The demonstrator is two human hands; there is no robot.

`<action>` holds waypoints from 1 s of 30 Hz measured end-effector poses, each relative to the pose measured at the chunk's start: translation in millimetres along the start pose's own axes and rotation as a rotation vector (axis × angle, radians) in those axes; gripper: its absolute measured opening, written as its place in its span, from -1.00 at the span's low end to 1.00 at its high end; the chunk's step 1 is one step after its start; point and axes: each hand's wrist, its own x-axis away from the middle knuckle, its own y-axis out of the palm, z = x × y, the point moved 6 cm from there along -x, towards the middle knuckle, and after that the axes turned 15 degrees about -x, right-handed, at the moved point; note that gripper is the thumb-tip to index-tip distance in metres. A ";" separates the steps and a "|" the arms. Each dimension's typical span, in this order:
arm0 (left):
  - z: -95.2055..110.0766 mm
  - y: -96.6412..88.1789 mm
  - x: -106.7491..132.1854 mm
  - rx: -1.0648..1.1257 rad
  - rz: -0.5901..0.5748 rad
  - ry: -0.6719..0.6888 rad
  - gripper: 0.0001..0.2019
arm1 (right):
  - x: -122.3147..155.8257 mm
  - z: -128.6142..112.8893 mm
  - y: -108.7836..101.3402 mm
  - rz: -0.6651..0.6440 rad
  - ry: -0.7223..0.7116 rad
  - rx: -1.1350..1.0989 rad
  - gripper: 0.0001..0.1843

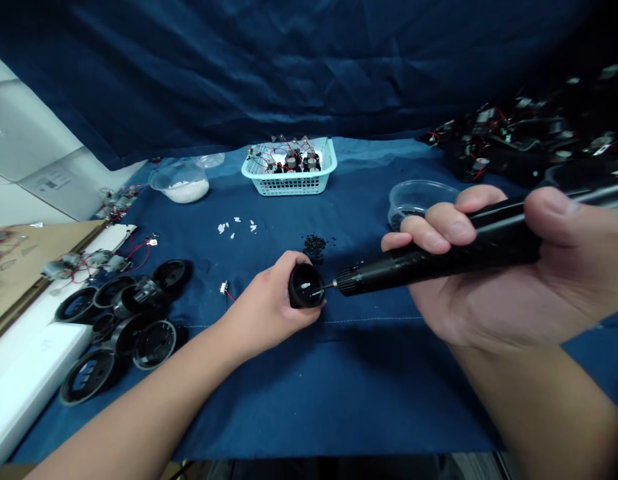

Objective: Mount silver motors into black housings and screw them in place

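My left hand (283,293) is wrapped round a black plastic cup-shaped housing (305,297), its open mouth facing me. A small white piece (305,285) shows inside it. In my right hand (509,280) is a black electric screwdriver (413,267), held nearly level. Its thin bit points left and reaches the housing's right rim; whether the tip touches a screw is too small to tell. Just beyond the housing lies a pile of tiny black screws (315,245). A small white connector with red wire (224,288) rests left of my left hand.
Black round housings (156,343) are heaped at left beside a white box (43,380) and wired motors (83,263). Farther back are white bits (232,227), a tub of white pieces (183,190), a light-blue basket (289,185) of motors and a clear tub (413,190). Dark wired parts (509,133) fill the back right.
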 end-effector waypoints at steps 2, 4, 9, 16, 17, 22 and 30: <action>-0.5 1.3 -0.1 -0.001 -0.011 -0.002 -0.61 | 1.3 2.0 0.5 -0.046 0.019 0.010 -0.72; -1.4 2.3 -0.1 0.000 -0.025 -0.002 -0.60 | 2.2 3.1 0.7 -0.080 0.035 0.016 -0.72; -0.2 1.9 0.2 0.003 -0.024 0.022 -0.62 | 4.4 3.0 3.7 -0.053 0.018 0.025 -0.70; 0.8 3.6 0.0 0.000 -0.035 0.029 -0.63 | 8.2 6.4 9.2 -0.022 0.026 0.028 -0.72; 0.7 3.8 0.0 -0.002 -0.034 0.030 -0.62 | 8.3 6.8 9.4 -0.028 0.027 0.027 -0.72; 1.5 3.0 0.1 -0.020 -0.032 0.025 -0.62 | 8.1 8.0 9.1 -0.043 0.035 0.018 -0.71; 3.5 1.8 -0.9 -0.024 -0.033 0.025 -0.65 | 9.3 8.7 10.7 -0.065 0.063 0.022 -0.74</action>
